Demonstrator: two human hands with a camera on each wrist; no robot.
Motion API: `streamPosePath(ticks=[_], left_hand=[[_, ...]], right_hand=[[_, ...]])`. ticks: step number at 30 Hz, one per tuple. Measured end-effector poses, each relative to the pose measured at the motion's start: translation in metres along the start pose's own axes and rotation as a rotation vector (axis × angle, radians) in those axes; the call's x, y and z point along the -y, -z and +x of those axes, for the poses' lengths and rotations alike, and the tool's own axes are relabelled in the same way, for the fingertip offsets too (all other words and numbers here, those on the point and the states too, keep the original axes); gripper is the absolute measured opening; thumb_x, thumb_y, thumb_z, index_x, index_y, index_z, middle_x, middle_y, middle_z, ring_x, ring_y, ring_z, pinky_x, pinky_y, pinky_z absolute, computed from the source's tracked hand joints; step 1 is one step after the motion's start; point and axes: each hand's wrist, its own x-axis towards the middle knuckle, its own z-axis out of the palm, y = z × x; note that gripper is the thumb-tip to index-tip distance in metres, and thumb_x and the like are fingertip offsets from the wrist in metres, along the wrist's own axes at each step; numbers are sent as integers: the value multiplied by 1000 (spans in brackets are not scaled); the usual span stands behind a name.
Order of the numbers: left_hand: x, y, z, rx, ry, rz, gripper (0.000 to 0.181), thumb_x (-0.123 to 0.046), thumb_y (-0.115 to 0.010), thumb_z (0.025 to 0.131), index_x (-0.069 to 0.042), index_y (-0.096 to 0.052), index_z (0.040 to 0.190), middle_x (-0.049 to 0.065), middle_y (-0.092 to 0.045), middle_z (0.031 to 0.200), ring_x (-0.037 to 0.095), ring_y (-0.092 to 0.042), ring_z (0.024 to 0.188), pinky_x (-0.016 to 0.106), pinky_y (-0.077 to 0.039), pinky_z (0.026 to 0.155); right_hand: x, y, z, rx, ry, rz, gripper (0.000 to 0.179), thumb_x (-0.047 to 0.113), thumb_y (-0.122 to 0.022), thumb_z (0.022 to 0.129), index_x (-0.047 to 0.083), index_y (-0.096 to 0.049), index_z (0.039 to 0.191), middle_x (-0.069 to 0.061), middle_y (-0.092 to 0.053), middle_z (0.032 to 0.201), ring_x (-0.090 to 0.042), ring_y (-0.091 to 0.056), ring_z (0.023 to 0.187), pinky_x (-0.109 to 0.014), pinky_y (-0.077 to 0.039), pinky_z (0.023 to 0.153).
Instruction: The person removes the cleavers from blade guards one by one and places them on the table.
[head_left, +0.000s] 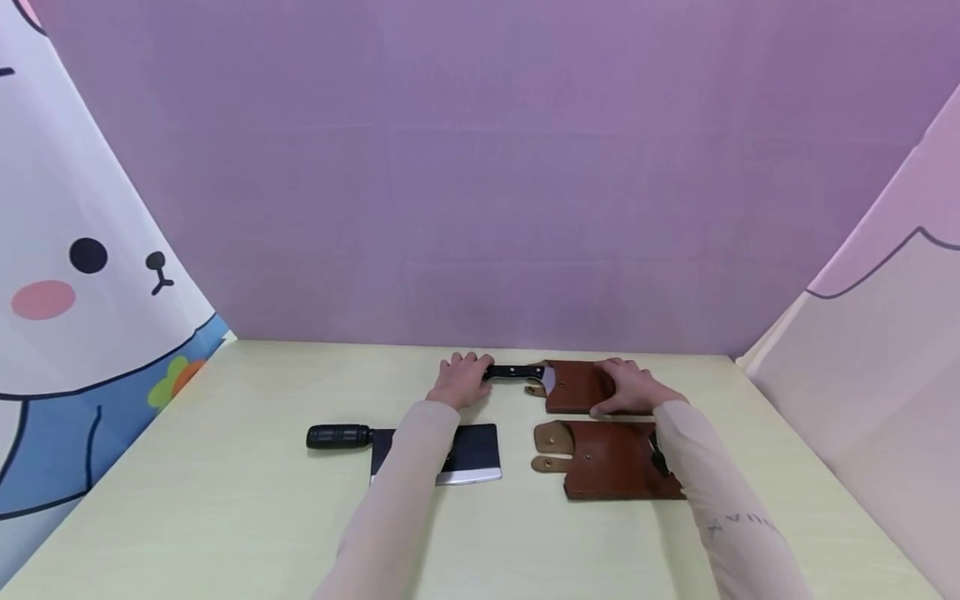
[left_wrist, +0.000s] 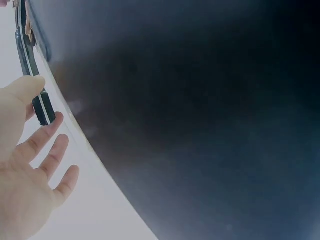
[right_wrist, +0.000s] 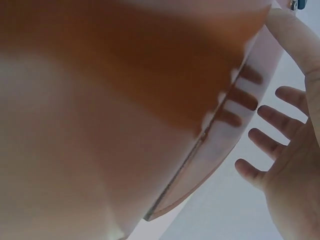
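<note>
A knife [head_left: 513, 372] with a black riveted handle sits with its blade mostly hidden inside a brown leather sheath [head_left: 566, 392]; a strip of bright blade shows at the mouth. My left hand [head_left: 461, 379] holds the handle's end; in the left wrist view the thumb lies on the handle [left_wrist: 44, 107], and the other fingers spread loosely. Across the sheath lies my right hand [head_left: 630, 388], thumb toward its near edge and fingers toward the far one. In the right wrist view the fingers [right_wrist: 280, 120] look spread and fairly straight.
A cleaver [head_left: 480, 450] with a black handle lies under my left forearm, its bright edge toward me. Nearer than the held sheath lies a second brown sheath [head_left: 615, 467], straps unfastened, partly covered by my right sleeve. A purple backdrop [head_left: 480, 208] stands behind the pale table [head_left: 225, 500].
</note>
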Motion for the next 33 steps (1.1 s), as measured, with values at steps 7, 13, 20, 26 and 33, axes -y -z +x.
streamPosePath(ticks=[7, 13, 20, 26, 33], left_hand=[[-1, 0, 0, -30, 3, -20, 39, -27, -60, 88, -21, -52, 126, 8, -56, 122, 33, -48, 110, 52, -37, 92], [-2, 2, -1, -34, 15, -26, 37, -27, -60, 88, -23, -53, 125, 6, -57, 121, 33, -49, 109, 52, -36, 91], [-2, 3, -2, -36, 15, -32, 36, -25, -61, 87, -23, -54, 123, 6, -58, 120, 33, -49, 107, 52, -36, 91], [-2, 2, -1, -37, 17, -17, 36, -25, -61, 87, -24, -55, 122, 5, -59, 120, 32, -49, 106, 52, -35, 91], [-3, 3, -1, -31, 23, -19, 36, -26, -61, 87, -24, -55, 122, 4, -59, 120, 32, -48, 106, 51, -35, 91]], right_hand=[[4, 3, 2, 51, -4, 22, 95, 46, -77, 67, 5, -31, 140, -22, -38, 137, -41, -34, 122, -64, -29, 95], [5, 1, 6, 60, 9, -3, 96, 47, -76, 67, 5, -30, 140, -22, -35, 139, -41, -33, 124, -63, -29, 96], [4, 0, 12, 79, 15, -20, 98, 47, -77, 65, 5, -30, 140, -22, -34, 140, -41, -32, 126, -63, -27, 98], [6, 1, 16, 101, 5, -2, 100, 44, -79, 64, 5, -28, 141, -22, -32, 142, -42, -30, 127, -62, -26, 99], [5, 1, 21, 127, -7, -19, 103, 44, -79, 63, 6, -25, 142, -22, -30, 143, -42, -29, 129, -62, -27, 99]])
